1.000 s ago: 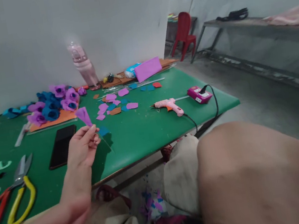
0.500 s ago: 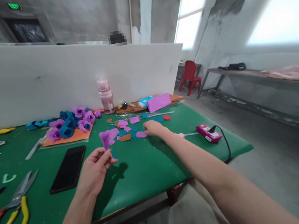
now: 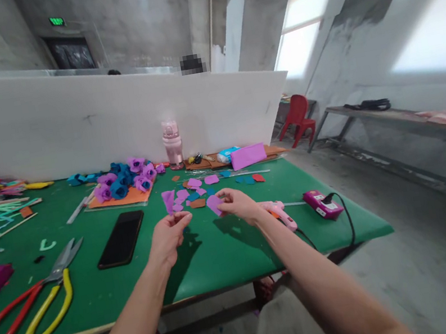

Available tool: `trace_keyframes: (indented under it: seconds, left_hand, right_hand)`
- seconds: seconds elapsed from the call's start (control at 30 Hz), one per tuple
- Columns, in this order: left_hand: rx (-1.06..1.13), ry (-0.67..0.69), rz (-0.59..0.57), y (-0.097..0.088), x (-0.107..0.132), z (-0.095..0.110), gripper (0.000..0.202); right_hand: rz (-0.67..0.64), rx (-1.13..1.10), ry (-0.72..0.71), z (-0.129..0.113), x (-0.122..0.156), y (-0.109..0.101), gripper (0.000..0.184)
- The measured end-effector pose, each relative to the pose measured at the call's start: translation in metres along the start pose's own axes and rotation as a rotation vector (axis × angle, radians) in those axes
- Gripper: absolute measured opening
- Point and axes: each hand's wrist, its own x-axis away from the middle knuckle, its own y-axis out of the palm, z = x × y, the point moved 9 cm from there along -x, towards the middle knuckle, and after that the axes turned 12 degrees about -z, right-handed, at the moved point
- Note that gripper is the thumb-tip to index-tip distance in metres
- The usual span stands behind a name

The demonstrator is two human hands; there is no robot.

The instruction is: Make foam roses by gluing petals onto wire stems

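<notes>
My left hand (image 3: 169,237) pinches a rolled purple paper piece (image 3: 168,201) above the green table (image 3: 220,253). My right hand (image 3: 238,205) holds a flat purple paper petal (image 3: 214,204) just to its right, fingers closed on it. The two hands are close together over the table's middle. Behind them lie several loose purple, blue and brown paper petals (image 3: 193,190). A pink glue gun (image 3: 278,213) rests on the table just right of my right wrist.
A black phone (image 3: 121,239) lies left of my hands. Red and yellow handled scissors (image 3: 36,306) sit at front left. Finished purple and blue paper flowers (image 3: 124,179) on an orange sheet, a pink bottle (image 3: 172,144), a pink power socket (image 3: 321,204), a white partition (image 3: 71,129).
My right hand picked a purple petal from the loose pile and drew back toward my left hand. The camera lifted and turned left.
</notes>
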Motion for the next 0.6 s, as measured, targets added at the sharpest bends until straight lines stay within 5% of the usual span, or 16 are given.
trace_keyframes:
  seconds: [0.13,0.33,0.4,0.5,0.6]
  left_hand:
    - [-0.027,-0.045,-0.122,0.026,0.006,-0.003,0.039]
    - [-0.145,-0.041,-0.234,0.047,0.014,0.004,0.027]
    - [-0.188,-0.050,-0.264,0.047,0.013,0.005,0.027]
    - [-0.240,-0.107,-0.306,0.042,0.011,0.000,0.026]
    - [-0.335,-0.103,-0.251,0.030,0.007,-0.005,0.021]
  right_hand:
    - [0.014,-0.711,-0.199,-0.015,0.035,0.031,0.030]
    - [0.040,-0.697,-0.218,-0.023,0.067,0.048,0.031]
    - [0.072,-0.550,-0.211,-0.014,0.081,0.031,0.032]
    - [0.343,-0.253,-0.133,0.019,0.115,-0.032,0.026]
    - [0.576,0.009,0.119,0.056,0.148,-0.081,0.021]
